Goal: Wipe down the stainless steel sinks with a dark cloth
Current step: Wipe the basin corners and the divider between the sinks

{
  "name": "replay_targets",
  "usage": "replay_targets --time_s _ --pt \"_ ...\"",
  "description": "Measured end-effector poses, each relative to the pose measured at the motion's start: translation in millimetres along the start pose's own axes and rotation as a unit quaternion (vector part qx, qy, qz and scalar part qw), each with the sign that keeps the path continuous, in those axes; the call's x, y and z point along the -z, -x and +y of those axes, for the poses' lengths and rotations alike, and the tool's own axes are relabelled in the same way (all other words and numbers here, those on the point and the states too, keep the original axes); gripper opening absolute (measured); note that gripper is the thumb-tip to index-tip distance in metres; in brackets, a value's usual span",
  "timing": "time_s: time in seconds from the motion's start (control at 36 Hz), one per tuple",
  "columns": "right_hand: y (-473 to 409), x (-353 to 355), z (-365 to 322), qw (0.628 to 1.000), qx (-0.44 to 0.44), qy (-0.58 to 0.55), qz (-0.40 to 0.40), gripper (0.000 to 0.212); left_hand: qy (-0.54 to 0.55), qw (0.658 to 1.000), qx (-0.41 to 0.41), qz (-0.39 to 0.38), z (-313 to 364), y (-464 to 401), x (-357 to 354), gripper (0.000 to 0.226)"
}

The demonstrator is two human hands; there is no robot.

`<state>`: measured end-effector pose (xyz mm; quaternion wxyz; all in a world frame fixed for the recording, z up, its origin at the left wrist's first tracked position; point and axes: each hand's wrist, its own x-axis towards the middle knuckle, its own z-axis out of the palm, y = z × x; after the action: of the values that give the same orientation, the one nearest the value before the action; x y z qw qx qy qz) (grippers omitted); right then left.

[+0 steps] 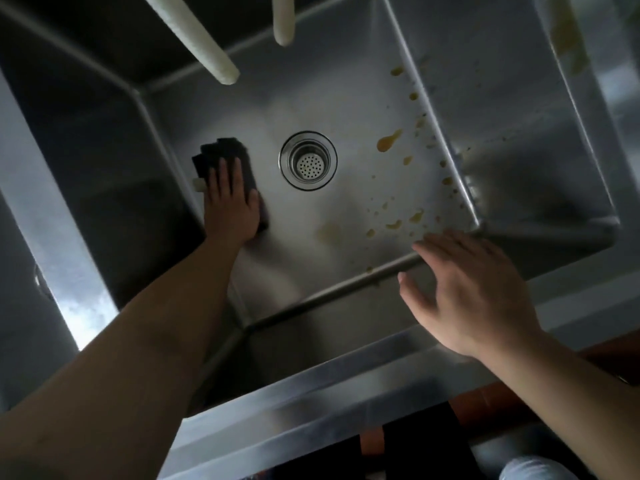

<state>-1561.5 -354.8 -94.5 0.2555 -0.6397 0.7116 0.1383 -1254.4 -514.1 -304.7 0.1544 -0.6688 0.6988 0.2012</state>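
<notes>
Cloth lies left of the drain on the sink floor, left hand pressing it with fingers straight for scrubbing; right hand hovers, fingers spread, near brown splatters.

Lighting is dim. Two pale spout tubes hang from the top edge. A reddish-brown floor shows below the near steel rim. Bright reflected light falls on the left dividing ledge.
</notes>
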Motion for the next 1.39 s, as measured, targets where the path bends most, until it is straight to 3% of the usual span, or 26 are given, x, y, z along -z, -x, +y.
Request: replay_targets --time_s 0.08,0.22,0.33,0.44,0.56,0.69,0.83,0.97,1.25,1.39 --pt "0.4 -2.8 0.0 1.0 0.001 0.004 0.014 0.06 0.013 1.0 0.003 -0.011 19.2 0.5 -9.0 0.074" --pt "1.8 0.5 -1.0 1.0 0.0 0.005 0.008 0.06 -0.045 0.972 -0.221 -0.063 58.8 68.7 -31.9 0.071" --pt "1.6 2.4 -1.2 1.0 0.0 0.005 -0.005 0.06 -0.093 0.881 -0.443 -0.136 89.0 105.3 -53.1 0.06" --pt "1.0 -0.2 0.7 1.0 0.006 -0.004 0.007 0.06 -0.154 0.812 -0.538 -0.164 97.7 74.6 -46.6 0.055" --pt "3.4 2.6 3.3 0.999 0.034 -0.019 0.012 0.058 -0.193 0.796 -0.552 -0.159 92.4 69.0 -42.3 0.055" --pt "3.3 19.9 17.4 0.988 0.057 -0.135 0.052 0.051 -0.209 0.795 -0.547 -0.161 48.4 78.4 -31.5 0.053" --pt "-23.0 59.6 55.5 0.984 0.088 -0.048 0.148 0.045 -0.237 0.759 -0.585 -0.163 13.5 71.7 -13.2 0.049" --pt "-58.1 90.9 99.7 0.973 0.098 0.029 0.205 0.047 -0.253 0.742 -0.6 -0.16 31.1 67.8 -19.6 0.05" --pt "-99.0 116.0 131.8 0.963 0.069 0.083 0.248 0.065 -0.158 0.801 -0.558 -0.148 230.4 46.2 -42.9 0.053" --pt "-130.7 135.4 127.8 0.958 0.076 0.133 0.243 0.073 -0.156 0.825 -0.533 -0.103 236.0 14.6 -33.7 0.052"
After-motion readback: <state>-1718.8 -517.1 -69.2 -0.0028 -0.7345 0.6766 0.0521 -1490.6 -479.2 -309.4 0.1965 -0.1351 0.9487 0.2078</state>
